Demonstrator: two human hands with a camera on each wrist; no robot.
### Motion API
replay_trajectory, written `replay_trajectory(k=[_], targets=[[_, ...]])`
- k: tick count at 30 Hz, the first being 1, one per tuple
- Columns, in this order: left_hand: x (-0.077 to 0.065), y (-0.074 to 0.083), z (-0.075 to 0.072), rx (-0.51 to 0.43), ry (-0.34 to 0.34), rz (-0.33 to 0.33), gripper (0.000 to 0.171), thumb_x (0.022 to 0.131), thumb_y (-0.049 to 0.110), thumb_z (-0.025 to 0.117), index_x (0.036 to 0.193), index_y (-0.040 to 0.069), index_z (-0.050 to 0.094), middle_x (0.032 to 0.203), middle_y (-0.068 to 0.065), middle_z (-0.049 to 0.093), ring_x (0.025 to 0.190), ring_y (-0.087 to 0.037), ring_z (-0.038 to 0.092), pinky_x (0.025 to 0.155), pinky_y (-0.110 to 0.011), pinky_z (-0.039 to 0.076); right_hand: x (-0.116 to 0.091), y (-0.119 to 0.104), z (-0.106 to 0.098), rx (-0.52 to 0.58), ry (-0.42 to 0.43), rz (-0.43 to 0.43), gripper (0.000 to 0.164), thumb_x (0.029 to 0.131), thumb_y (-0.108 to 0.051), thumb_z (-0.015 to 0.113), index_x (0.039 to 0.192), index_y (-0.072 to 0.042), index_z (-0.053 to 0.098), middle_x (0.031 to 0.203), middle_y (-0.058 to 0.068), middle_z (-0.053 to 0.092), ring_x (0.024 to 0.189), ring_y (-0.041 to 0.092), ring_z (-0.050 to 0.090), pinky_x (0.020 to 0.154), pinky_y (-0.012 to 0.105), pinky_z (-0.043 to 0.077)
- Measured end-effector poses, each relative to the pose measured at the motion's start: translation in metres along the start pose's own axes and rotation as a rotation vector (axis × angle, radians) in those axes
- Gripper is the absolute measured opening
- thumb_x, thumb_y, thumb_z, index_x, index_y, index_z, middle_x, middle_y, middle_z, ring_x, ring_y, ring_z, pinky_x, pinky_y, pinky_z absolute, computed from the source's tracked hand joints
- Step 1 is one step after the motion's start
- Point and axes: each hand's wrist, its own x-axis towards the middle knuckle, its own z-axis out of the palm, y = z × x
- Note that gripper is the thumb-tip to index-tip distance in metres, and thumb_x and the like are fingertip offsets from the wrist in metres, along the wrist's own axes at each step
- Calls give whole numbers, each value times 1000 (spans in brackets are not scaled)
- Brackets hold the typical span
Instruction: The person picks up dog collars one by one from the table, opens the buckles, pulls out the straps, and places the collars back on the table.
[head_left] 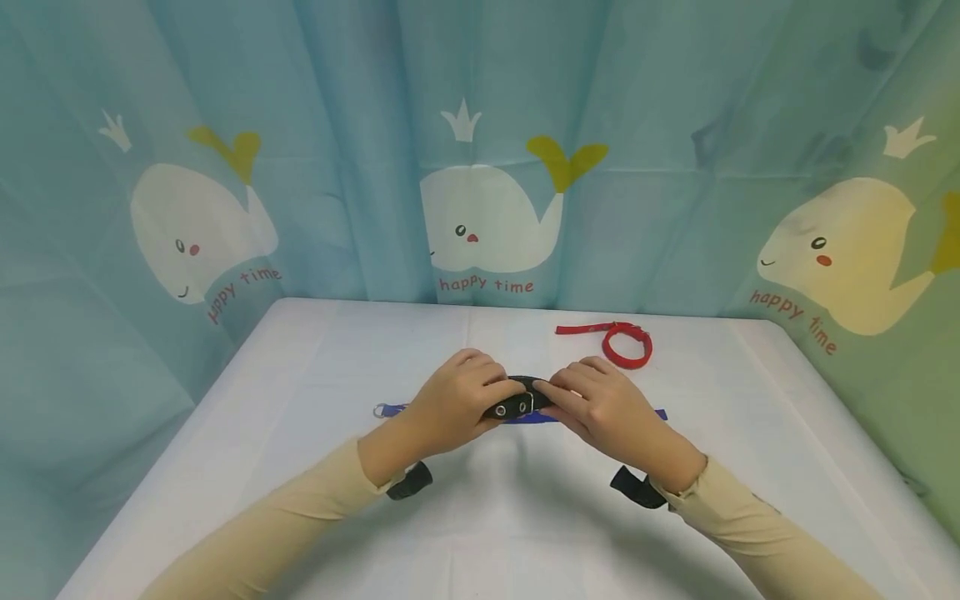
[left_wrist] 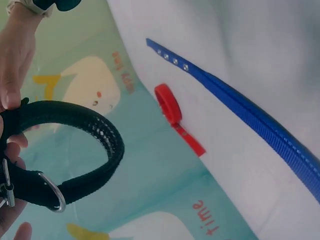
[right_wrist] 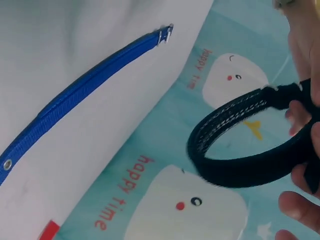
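Black collar [head_left: 516, 407], bent into a loop, held above a white table [head_left: 480, 517]. The left hand [head_left: 465, 396] has its fingers clamped on one side of the loop; the right hand [head_left: 602, 408] pinches the other side, next to the buckle [head_left: 531, 401]. The strap could slide back through the buckle if its pin is not seated in a hole, which I cannot tell. A loosened pinch might let the band spring open or drop, perhaps onto the blue collar [left_wrist: 250, 112] lying on the table. Farther back lies a red collar [head_left: 627, 364], looped. No container shows.
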Motion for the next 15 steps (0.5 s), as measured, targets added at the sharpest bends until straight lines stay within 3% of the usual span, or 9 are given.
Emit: replay_trajectory(k=[6, 11, 15], targets=[[-1, 0, -2, 13, 34, 4, 29, 69, 25, 83, 93, 14, 71, 78, 3, 67, 77, -13, 61, 81, -28, 49, -3, 4, -2, 8, 30, 34, 35, 87, -35, 63, 97, -3, 72, 77, 5, 68, 72, 17, 62, 70, 33, 52], [1, 0, 2, 15, 83, 51, 16, 79, 26, 75, 91, 15, 72, 74, 4, 65, 74, -12, 60, 82, -28, 49, 1, -3, 0, 55, 68, -5, 26, 89, -23, 64, 100, 0, 71, 78, 6, 66, 73, 18, 61, 72, 31, 53], [1, -1, 1, 12, 127, 65, 16, 84, 29, 71, 90, 15, 73, 73, 4, 64, 74, -12, 60, 82, -28, 50, 3, -5, 0, 114, 116, 17, 29, 91, -24, 59, 101, 1, 71, 79, 5, 65, 74, 18, 60, 70, 28, 53]])
